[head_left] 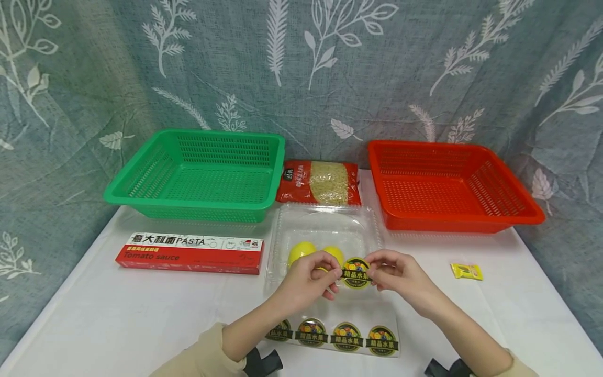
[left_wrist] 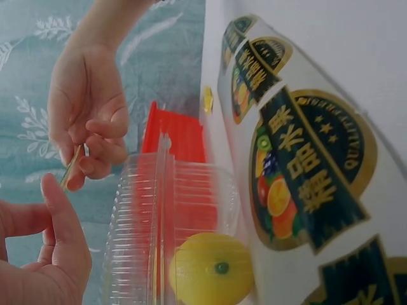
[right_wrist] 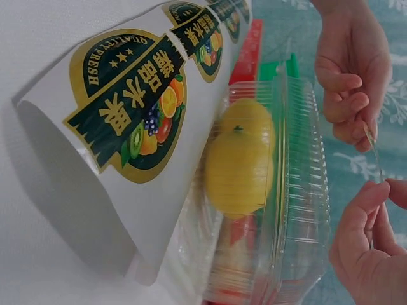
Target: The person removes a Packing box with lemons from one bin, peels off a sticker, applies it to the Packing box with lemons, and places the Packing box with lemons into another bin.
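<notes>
Between both hands a round black-and-gold fruit sticker [head_left: 355, 273] is stretched. My left hand [head_left: 306, 275] pinches its left edge, and my right hand [head_left: 400, 277] pinches its right edge. In both wrist views the sticker shows edge-on as a thin strip. Behind and below the hands sits a clear plastic clamshell box [head_left: 325, 225] with yellow lemons [head_left: 301, 251] inside; the left hand partly hides them. Nearer the front edge lies a white sheet of the same stickers [head_left: 346, 335], its edge curling up in the right wrist view.
A green basket [head_left: 188, 209] stands at back left and a red basket [head_left: 452, 222] at back right. Between them lies a red pasta bag [head_left: 320, 183]. A PASTA box [head_left: 188, 256] is at left, a small yellow packet [head_left: 466, 271] at right.
</notes>
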Demonstrator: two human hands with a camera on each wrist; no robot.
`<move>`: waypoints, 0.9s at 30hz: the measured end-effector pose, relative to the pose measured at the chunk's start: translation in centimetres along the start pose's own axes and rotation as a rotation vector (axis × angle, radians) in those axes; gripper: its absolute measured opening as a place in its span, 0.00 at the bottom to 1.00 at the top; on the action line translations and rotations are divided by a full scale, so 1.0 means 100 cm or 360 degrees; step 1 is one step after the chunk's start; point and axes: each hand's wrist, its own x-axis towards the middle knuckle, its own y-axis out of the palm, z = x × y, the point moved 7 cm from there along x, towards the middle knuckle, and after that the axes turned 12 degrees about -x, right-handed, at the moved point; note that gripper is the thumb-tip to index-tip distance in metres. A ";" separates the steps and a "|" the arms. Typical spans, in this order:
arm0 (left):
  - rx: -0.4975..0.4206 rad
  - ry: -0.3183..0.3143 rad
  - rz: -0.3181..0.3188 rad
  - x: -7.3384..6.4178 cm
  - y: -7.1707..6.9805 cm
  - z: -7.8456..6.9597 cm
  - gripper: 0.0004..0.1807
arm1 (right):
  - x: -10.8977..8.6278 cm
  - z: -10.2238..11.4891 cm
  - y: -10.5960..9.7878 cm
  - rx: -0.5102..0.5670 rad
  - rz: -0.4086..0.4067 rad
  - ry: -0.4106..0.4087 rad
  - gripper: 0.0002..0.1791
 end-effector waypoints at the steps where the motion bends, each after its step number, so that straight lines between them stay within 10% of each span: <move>1: -0.0004 0.0003 -0.0009 0.000 -0.001 -0.001 0.03 | 0.000 0.000 0.000 0.0002 -0.0005 0.0002 0.15; 14: -0.0043 0.0059 -0.0101 0.006 -0.010 -0.010 0.05 | 0.011 0.003 -0.008 -0.0046 -0.0193 0.0042 0.13; 27: 0.0274 0.0124 -0.0322 0.017 -0.032 -0.025 0.04 | 0.038 0.011 -0.009 -0.0002 -0.0250 0.0007 0.09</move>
